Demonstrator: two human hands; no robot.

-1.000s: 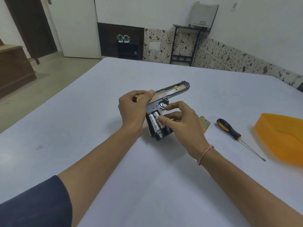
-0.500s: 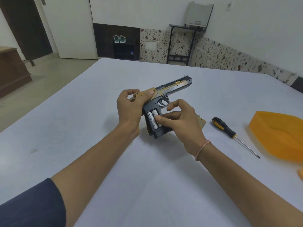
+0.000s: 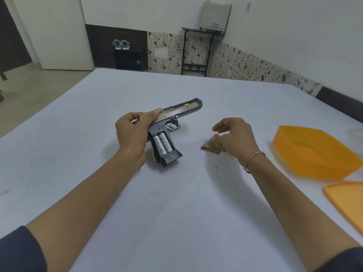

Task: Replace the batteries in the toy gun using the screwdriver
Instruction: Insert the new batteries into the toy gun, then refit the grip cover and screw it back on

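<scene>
My left hand (image 3: 131, 132) grips the rear of the black and tan toy gun (image 3: 172, 122), holding it with its grip base on the white table (image 3: 176, 203). The grip's compartment is open and shows two white batteries (image 3: 162, 145) side by side. To the right, my right hand (image 3: 234, 136) is low over the table, its curled fingers pinching the tan battery cover (image 3: 210, 147), which looks blurred. The screwdriver is not visible; my right hand and wrist cover the spot where it lay.
An orange plastic container (image 3: 294, 138) stands at the right of the table, with its orange lid (image 3: 347, 201) lying nearer to me at the right edge. A black stand (image 3: 196, 50) and a shoe rack are by the far wall.
My right hand left the gun's grip and moved right and down to the tan cover on the table. My left hand still holds the gun, now lower and tilted flatter.
</scene>
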